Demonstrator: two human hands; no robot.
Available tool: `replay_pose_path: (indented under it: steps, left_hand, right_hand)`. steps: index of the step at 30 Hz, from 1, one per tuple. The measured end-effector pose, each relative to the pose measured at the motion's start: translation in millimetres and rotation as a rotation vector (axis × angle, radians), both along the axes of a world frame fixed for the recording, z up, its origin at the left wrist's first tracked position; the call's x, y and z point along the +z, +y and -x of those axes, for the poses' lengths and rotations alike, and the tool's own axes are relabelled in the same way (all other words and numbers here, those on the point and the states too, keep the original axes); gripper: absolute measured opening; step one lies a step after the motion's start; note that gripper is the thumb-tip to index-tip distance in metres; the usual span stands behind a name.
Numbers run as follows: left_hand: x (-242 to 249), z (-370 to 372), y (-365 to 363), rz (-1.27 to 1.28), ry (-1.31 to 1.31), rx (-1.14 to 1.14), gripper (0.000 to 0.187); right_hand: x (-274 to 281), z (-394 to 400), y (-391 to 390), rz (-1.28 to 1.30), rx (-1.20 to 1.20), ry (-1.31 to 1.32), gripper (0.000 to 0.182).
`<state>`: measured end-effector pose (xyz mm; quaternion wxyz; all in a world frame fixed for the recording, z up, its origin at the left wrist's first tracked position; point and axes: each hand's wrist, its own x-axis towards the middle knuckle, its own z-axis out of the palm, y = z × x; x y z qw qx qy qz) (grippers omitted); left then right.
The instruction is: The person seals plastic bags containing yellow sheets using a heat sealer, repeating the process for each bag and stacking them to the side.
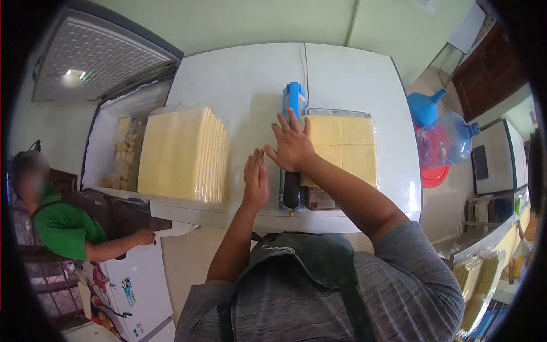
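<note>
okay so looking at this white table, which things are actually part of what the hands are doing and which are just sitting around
In use:
right hand, flat on the blue sealer
yellow sheet pack beside that hand
left hand, on the white table

Lying about:
stack of packs
open freezer
blue funnel
water bottle

You are pressing your right hand (293, 145) on a sealer (293, 149) that is showing bright blue at its far end and black at its near end. The bag (348, 147) beside it is showing pale yellow sheets under clear plastic, and the stack of bags (183, 154) to the left is glowing the same pale yellow. The table (250, 80) is looking plain white. You are wearing a grey heathered shirt (399, 285) under a dark apron (310, 259). A person at the left is wearing a green shirt (62, 228). On the floor a funnel (424, 107) is showing blue, a water bottle (447, 139) translucent blue, and a basin (434, 176) red.
</note>
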<state>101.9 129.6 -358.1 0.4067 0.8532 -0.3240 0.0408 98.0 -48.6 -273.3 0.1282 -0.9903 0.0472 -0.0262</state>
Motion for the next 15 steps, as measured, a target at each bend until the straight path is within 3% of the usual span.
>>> replay_pose_path:
  steps: [5,15]
  left_hand:
    - [55,27,20,0.364,0.309,0.026,0.041]
    - [97,66,-1,0.571,0.323,-0.074,0.037]
  right_hand:
    - [-2,-1,0,-0.043,0.003,-0.021,0.071]
    - [5,-2,0,0.024,0.074,0.052,0.068]
